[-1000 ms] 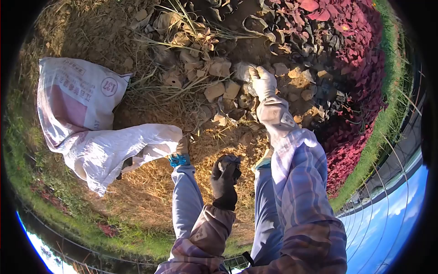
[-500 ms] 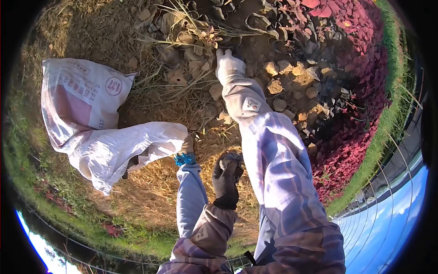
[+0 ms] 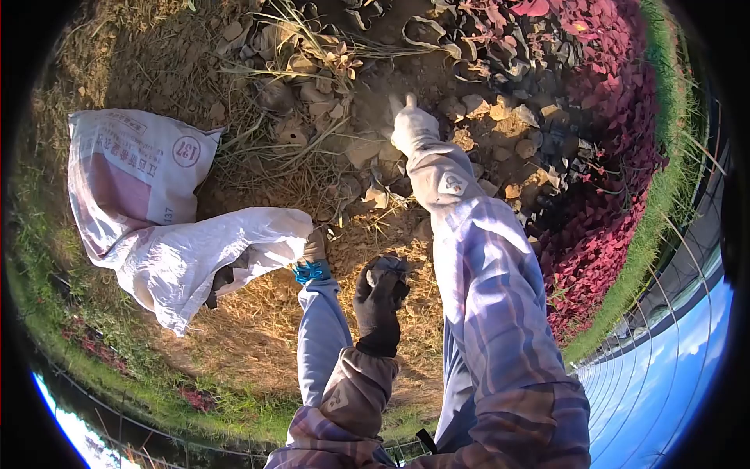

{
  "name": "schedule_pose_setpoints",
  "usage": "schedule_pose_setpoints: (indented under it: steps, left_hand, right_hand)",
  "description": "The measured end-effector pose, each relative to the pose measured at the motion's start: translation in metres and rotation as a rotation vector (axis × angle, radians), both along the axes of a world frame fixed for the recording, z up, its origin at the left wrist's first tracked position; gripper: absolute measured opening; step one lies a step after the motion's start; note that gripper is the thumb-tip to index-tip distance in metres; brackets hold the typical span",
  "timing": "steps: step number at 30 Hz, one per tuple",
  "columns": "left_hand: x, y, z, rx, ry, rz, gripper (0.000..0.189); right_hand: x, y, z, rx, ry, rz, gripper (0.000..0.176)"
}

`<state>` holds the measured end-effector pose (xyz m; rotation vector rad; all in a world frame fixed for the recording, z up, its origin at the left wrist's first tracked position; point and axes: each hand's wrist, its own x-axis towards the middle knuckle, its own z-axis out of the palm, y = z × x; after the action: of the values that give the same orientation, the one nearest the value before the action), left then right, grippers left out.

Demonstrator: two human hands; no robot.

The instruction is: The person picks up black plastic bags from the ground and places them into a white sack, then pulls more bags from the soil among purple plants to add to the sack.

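Note:
My right hand (image 3: 416, 129), in a pale glove, reaches far forward to the dusty soil. Two of its fingers stick out, slightly apart, and nothing shows in them. Clods or stones (image 3: 473, 105) lie just to its right. Close to my legs, my left hand (image 3: 379, 297), in a dark glove, is curled closed around something dark and thin-edged that I cannot make out. A white printed woven sack (image 3: 176, 258) lies on the left, its mouth toward my foot, with dark pieces (image 3: 226, 277) showing at the opening.
Dry stalks (image 3: 312, 47) and dead leaves lie on the ground ahead. Red-leaved plants (image 3: 601, 266) line the right side, with grass (image 3: 672, 164) beyond. My shoe (image 3: 315, 246), with a blue tie at the ankle, stands by the sack. A wire fence (image 3: 664, 313) runs at the lower right.
My right hand has shifted slightly right and nearer to me over the soil, and faint dust shows by its fingers. My left hand stays closed at nearly the same spot.

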<state>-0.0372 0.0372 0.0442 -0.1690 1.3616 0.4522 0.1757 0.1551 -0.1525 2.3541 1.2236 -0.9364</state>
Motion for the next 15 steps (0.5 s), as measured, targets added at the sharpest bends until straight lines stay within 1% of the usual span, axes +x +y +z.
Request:
schedule_pose_setpoints:
  steps: [2,5,6,7,9,10,11,13,14,15]
  left_hand:
    - [-0.001,-0.003,-0.001,0.007,0.008,0.014,0.023]
    - [-0.001,-0.009,-0.003,0.009,-0.011,0.03,0.024]
    - [0.0,-0.009,-0.003,0.004,-0.007,0.029,0.024]
    - [0.001,-0.01,-0.002,-0.003,-0.004,0.028,0.023]
    - [0.0,-0.015,-0.004,0.008,-0.02,0.011,0.023]
    - [0.0,-0.018,-0.004,0.016,-0.029,0.005,0.023]
    - [0.002,-0.018,-0.004,0.015,-0.027,-0.014,0.023]
    - [0.004,-0.02,-0.001,0.012,-0.022,-0.061,0.023]
    - [0.006,-0.023,-0.002,0.01,-0.032,-0.054,0.022]
    - [0.008,-0.024,-0.002,0.009,-0.027,-0.067,0.022]
  right_hand:
    - [0.001,0.002,-0.003,-0.03,-0.015,-0.023,0.045]
    - [0.013,-0.007,-0.012,0.212,-0.027,-0.193,0.037]
    - [0.024,-0.015,-0.026,0.246,-0.05,-0.18,0.03]
    - [0.035,-0.025,-0.038,0.296,-0.148,-0.191,0.024]
    - [0.048,-0.038,-0.027,0.423,-0.019,-0.531,0.018]
    - [0.052,-0.048,-0.027,0.606,0.13,-0.762,0.016]
    - [0.07,-0.068,-0.056,0.6,0.064,-0.559,0.02]
    - [0.074,-0.084,-0.06,0.59,0.096,-0.378,0.019]
    - [0.07,-0.082,-0.053,0.514,0.074,-0.341,0.022]
    - [0.064,-0.08,-0.046,0.542,0.01,-0.231,0.027]
